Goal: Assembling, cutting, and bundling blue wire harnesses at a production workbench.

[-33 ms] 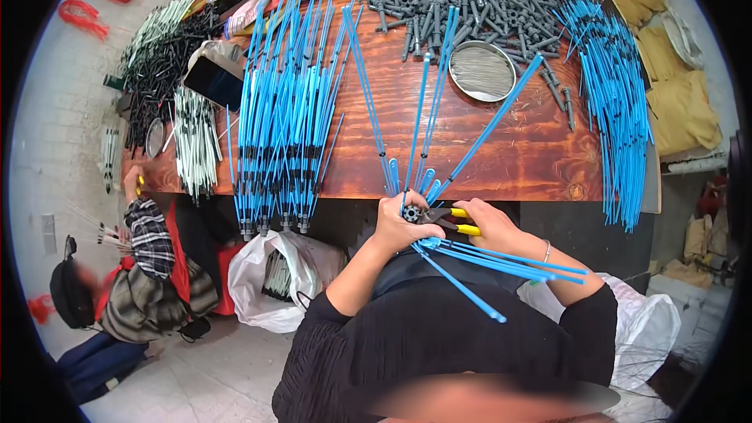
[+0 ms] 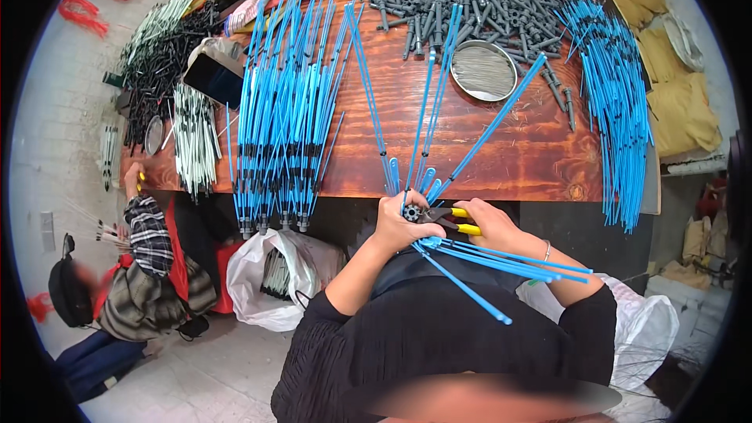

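Head view: slender blue rods (image 2: 493, 122), yellow-handled metal pliers (image 2: 464, 228) in bare hands (image 2: 398, 223).

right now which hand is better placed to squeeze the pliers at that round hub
Likely the right hand: it grips the yellow-handled pliers, their metal end close to the round hub. The left hand is occupied holding the hub.

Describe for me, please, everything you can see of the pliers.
The pliers have two yellow, plastic-looking grips and a dark, metallic-looking head. Held in the right hand in front of the table, they lie roughly sideways, grips parted, head pointing left toward the hub in the left hand. Whether the tips touch it is unclear.
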The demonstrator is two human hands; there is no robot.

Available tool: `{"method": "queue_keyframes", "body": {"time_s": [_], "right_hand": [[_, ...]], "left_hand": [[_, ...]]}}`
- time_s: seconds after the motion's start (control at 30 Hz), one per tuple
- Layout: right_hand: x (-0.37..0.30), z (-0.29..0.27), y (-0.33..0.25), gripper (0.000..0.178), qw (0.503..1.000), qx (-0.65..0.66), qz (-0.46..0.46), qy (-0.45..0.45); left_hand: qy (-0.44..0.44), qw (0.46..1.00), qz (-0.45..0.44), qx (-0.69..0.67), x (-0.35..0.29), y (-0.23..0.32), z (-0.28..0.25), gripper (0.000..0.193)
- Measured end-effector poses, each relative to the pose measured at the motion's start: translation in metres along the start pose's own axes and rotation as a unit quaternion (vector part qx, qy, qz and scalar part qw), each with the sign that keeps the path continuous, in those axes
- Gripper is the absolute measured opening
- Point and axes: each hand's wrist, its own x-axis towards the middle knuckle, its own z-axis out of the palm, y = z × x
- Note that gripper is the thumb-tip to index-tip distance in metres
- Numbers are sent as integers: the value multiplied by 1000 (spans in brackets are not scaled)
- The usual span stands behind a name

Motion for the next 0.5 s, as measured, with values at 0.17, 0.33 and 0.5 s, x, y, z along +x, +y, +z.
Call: {"method": "queue_keyframes", "body": {"time_s": [0.17,0.33,0.5], "right_hand": [[0,0,0,40,998,-47,28,-19],[4,1,-6,38,998,-49,37,-5],[0,13,3,32,997,-46,4,64]], "left_hand": [[10,1000,5,6,0,-3,2,49],[14,1000,2,2,1,-1,0,49],[4,1000,1,4,-1,-1,1,49]]}}
